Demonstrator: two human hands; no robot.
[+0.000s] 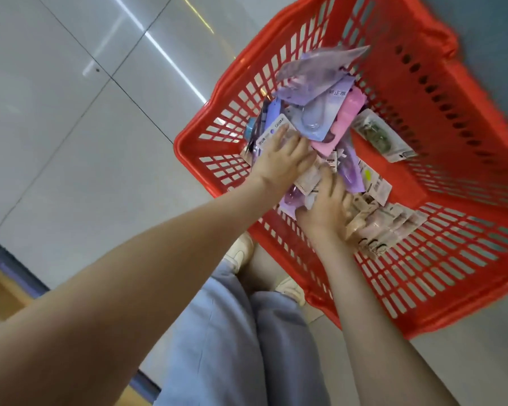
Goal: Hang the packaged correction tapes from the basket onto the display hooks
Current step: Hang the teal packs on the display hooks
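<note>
Head view: the red basket [440, 136] sits on the floor [71, 148]. The correction tape packs [320, 112] lie heaped inside, near its left corner. The left hand [282, 161] rests on them, fingers spread flat. The right hand [324, 208] touches the heap; I cannot tell if it grips.

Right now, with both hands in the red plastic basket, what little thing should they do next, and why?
Probably pinch one package and lift it out. The left hand and right hand lie on the jumbled pile of purple and pink packaged correction tapes in the red plastic mesh basket, none lifted yet.
</note>
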